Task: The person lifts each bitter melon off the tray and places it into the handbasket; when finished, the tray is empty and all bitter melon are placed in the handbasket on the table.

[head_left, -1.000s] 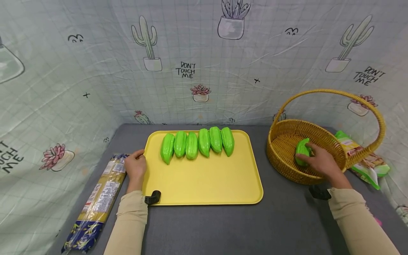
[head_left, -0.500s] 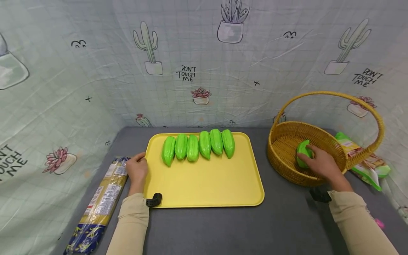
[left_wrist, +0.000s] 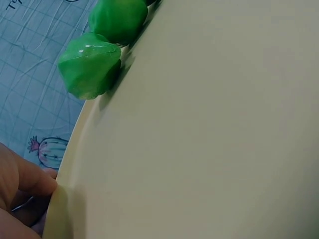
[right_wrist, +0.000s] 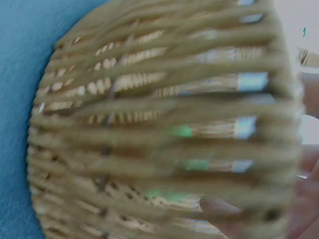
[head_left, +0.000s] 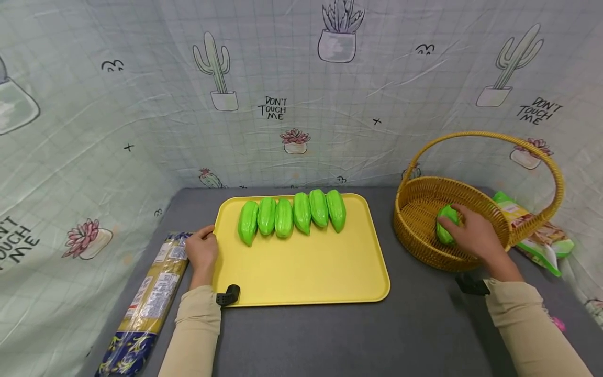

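Observation:
In the head view, my left hand point(head_left: 202, 251) pinches the left rim of a yellow tray point(head_left: 301, 272); the left wrist view shows its fingertips point(left_wrist: 47, 184) right at that rim. Six-sided-looking ridged green star fruits point(head_left: 284, 219), several of them, lie side by side along the tray's far half. My right hand point(head_left: 476, 235) reaches into a brown wicker basket point(head_left: 414, 246) and holds another green star fruit point(head_left: 446, 236) between thumb and fingers. Through the weave, the right wrist view shows patches of the fruit point(right_wrist: 197, 164) and the thumb point(right_wrist: 219, 211), blurred.
A long clear packet of noodles point(head_left: 155, 293) lies left of the tray. The basket's tall handle point(head_left: 485, 134) arches over its opening. A green snack bag point(head_left: 542, 241) sits behind it on the right. A cactus-print cloth point(head_left: 301, 78) hangs behind the grey table point(head_left: 306, 340).
My right thumb has shifted up across the star fruit and the hand sits slightly higher over it. My left hand keeps its place on the tray's rim. The head view tilts a little.

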Demonstrator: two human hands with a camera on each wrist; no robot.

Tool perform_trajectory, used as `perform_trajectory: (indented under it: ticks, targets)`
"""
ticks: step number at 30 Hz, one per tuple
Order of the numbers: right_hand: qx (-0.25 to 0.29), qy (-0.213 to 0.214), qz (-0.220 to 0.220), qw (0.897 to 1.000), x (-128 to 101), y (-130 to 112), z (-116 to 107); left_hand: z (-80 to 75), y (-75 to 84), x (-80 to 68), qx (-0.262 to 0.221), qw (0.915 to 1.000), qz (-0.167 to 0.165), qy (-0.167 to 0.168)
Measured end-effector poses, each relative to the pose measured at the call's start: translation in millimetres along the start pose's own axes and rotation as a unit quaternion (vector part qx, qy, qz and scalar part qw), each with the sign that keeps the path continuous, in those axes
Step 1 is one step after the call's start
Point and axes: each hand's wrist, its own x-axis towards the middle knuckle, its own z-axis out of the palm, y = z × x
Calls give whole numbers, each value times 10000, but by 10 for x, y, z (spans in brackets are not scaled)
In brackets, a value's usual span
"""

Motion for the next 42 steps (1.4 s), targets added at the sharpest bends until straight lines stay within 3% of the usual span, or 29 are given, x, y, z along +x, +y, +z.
perform_trajectory:
  ticks: [4, 10, 14, 27, 36, 42]
  targets:
    - [390, 559, -165, 9975, -41, -131, 6, 9, 7, 3, -34, 10000, 19, 8]
    - [832, 1561, -490, 9830, -80, -324, 35, 12, -2, 12, -41, 10000, 43, 70]
    - [926, 1910, -624, 9752, -69, -427, 68, 11, -6, 18, -66, 9999, 30, 91]
    - [1416, 1836, -711, 9701, -10, -713, 261, 26, 14, 21, -127, 9999, -1, 36]
    - [1567, 1945, -1372, 9586, 75, -946, 472, 3, 5, -14, -116, 9999, 38, 0]
    - [1692, 1795, -1545, 9567, 103, -1041, 606, 18, -9, -10, -94, 9999, 103, 59]
